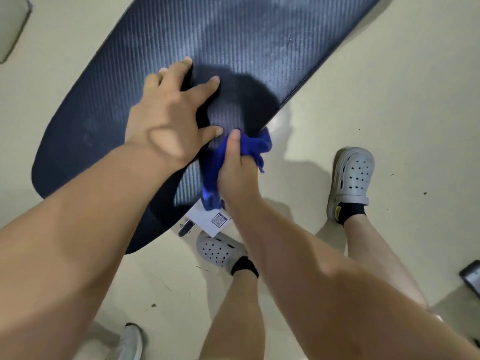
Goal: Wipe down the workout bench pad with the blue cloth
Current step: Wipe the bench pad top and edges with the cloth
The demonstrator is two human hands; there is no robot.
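The fingers [205, 85] of the left hand [166, 118] lie spread and flat on the bench pad [233, 42] — released, gripping nothing, only bracing — while the right hand [235, 170] is clenched around the bunched blue cloth [253, 145], thumb on top, at the pad's near right edge. The pad's long axis runs from the near left to the far right, and most of its dark ribbed surface lies away from the cloth, up and to the far right. The right hand already carries the cloth — so I judge the coming strokes must sweep along that axis, past the bracing left hand.
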